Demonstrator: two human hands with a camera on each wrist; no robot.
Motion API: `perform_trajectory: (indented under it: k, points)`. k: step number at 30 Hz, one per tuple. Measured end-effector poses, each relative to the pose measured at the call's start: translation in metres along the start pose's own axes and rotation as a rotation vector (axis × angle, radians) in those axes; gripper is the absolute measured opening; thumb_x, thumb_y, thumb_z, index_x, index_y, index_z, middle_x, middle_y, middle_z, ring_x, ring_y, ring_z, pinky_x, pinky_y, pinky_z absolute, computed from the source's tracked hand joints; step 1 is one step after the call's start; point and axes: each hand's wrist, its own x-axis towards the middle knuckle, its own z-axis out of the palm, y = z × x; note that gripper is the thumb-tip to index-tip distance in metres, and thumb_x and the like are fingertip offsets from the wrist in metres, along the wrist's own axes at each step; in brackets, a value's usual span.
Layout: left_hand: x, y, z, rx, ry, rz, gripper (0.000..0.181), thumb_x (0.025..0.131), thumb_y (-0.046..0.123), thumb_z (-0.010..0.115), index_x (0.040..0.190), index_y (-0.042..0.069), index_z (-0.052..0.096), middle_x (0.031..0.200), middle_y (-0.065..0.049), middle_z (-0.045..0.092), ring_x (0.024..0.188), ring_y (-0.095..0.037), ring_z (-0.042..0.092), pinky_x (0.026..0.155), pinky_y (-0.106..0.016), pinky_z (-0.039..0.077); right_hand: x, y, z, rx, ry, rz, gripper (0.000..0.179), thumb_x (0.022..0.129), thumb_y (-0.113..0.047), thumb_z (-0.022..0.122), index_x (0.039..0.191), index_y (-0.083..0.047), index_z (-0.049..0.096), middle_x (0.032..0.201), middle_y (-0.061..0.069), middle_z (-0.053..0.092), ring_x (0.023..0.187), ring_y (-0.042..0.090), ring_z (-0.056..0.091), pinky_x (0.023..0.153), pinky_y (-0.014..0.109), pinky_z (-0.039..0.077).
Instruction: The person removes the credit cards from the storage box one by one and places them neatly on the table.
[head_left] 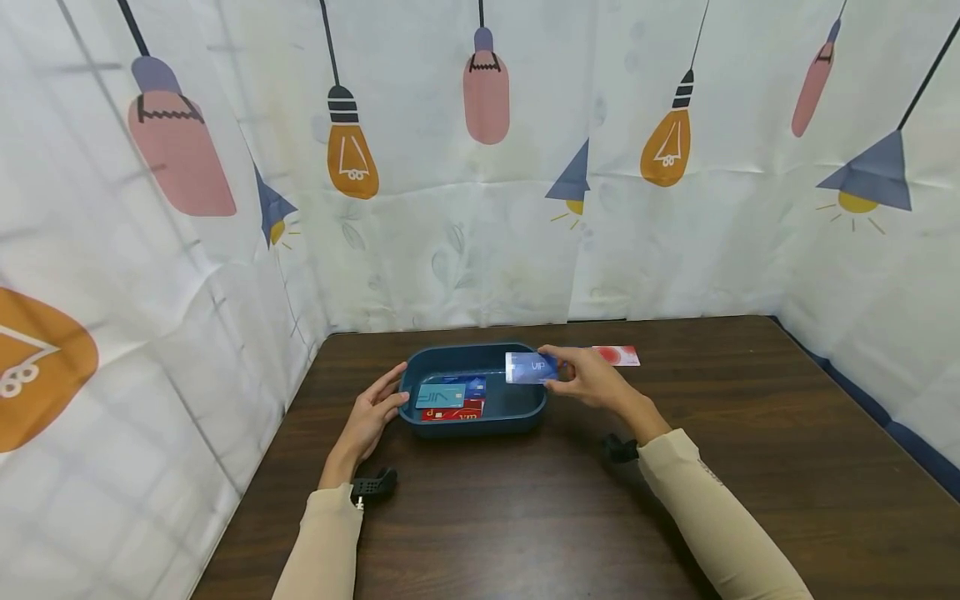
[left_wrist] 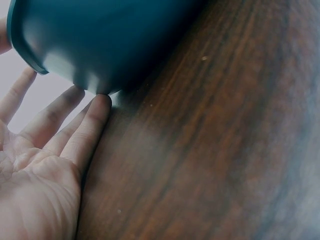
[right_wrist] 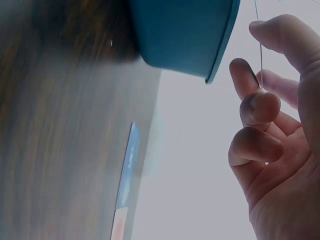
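Note:
A dark blue-green rectangular bin (head_left: 472, 427) sits on the table. Inside, toward its left, lie a teal card (head_left: 440, 396), a blue card (head_left: 475, 385) and a red card (head_left: 453, 413), overlapping. My left hand (head_left: 372, 417) rests against the bin's left end; in the left wrist view its fairly straight fingers (left_wrist: 95, 122) touch the outer wall. Over the bin's right end, my right hand (head_left: 592, 379) pinches a blue-violet card (head_left: 525, 367) marked VIP between thumb and fingers. The right wrist view shows that card (right_wrist: 261, 55) edge-on, with the other fingers curled.
Behind my right hand a red-and-white card (head_left: 618, 356) lies on the brown wooden table (head_left: 510, 517). Beside it, the right wrist view shows a blue card (right_wrist: 129, 167) on the table. White curtains (head_left: 450, 250) printed with lamps close off the back and sides.

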Motion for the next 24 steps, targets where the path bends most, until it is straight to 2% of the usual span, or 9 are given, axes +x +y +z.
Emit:
perform_trajectory:
  k: [6, 14, 18, 24]
  points:
    - [0.001, -0.001, 0.000, 0.000, 0.001, -0.002, 0.062, 0.103, 0.019, 0.063, 0.159, 0.021, 0.038, 0.162, -0.014, 0.040, 0.142, -0.030, 0.046, 0.096, -0.018, 0.050, -0.003, 0.010, -0.007, -0.016, -0.007, -0.002, 0.056, 0.089, -0.020, 0.080, 0.142, -0.012, 0.061, 0.095, 0.008, 0.065, 0.068, 0.016, 0.051, 0.058, 0.025, 0.042]
    - [0.000, 0.000, 0.000, -0.016, 0.003, -0.001, 0.061, 0.103, 0.015, 0.061, 0.159, 0.019, 0.038, 0.163, -0.017, 0.039, 0.143, -0.034, 0.044, 0.095, -0.018, 0.052, -0.007, 0.018, -0.015, -0.051, 0.007, -0.001, 0.055, 0.089, -0.019, 0.080, 0.140, -0.012, 0.062, 0.098, 0.010, 0.067, 0.068, 0.015, 0.051, 0.059, 0.025, 0.041]
    - [0.000, 0.000, 0.000, -0.018, 0.006, -0.010, 0.062, 0.102, 0.018, 0.064, 0.159, 0.020, 0.039, 0.162, -0.015, 0.040, 0.144, -0.034, 0.044, 0.095, -0.017, 0.051, -0.007, 0.023, -0.017, -0.036, 0.000, 0.009, 0.054, 0.090, -0.018, 0.079, 0.141, -0.011, 0.062, 0.097, 0.010, 0.066, 0.067, 0.015, 0.050, 0.058, 0.024, 0.040]
    - [0.001, -0.001, 0.000, -0.001, 0.000, -0.014, 0.060, 0.104, 0.016, 0.060, 0.159, 0.021, 0.038, 0.163, -0.015, 0.039, 0.145, -0.034, 0.042, 0.095, -0.016, 0.050, -0.008, 0.032, -0.021, -0.021, -0.016, 0.020, 0.055, 0.090, -0.017, 0.078, 0.142, -0.011, 0.061, 0.099, 0.011, 0.066, 0.065, 0.015, 0.049, 0.057, 0.024, 0.041]
